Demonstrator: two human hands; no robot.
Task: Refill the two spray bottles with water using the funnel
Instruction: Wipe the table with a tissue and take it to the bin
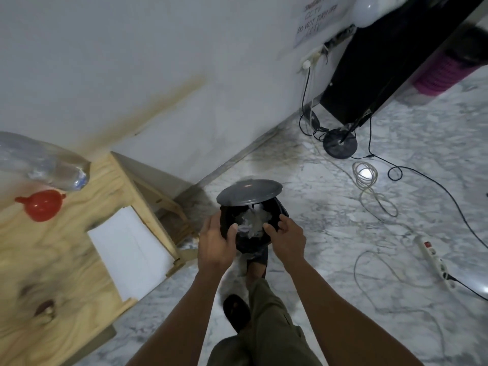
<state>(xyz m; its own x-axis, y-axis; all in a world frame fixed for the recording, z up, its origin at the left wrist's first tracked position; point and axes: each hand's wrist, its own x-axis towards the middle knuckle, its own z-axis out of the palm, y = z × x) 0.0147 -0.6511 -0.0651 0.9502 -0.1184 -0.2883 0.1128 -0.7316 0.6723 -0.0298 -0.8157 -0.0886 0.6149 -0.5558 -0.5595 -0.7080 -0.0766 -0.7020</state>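
Meanwhile, at centre frame, we hold a small black waste bin (252, 228) over the marble floor (343, 233), left hand (215, 243) and right hand (286, 233) each clasped on its rim, thumbs hooked inside above crumpled paper. Its grey lid (249, 192) stands tipped open at the far edge. To do this well, we judge, we keep the bin level with both palms firm so nothing spills. The red funnel (42, 206) waits at left on the plywood table (52, 273), just beside a clear plastic water bottle (39, 161) lying on its side; no spray bottles show. A white sheet (129, 249) lies near the table's edge. Cables (375, 191), a power strip (435, 257) and a black stand base (340, 143) crowd the upper right, below a white wall (132, 62).
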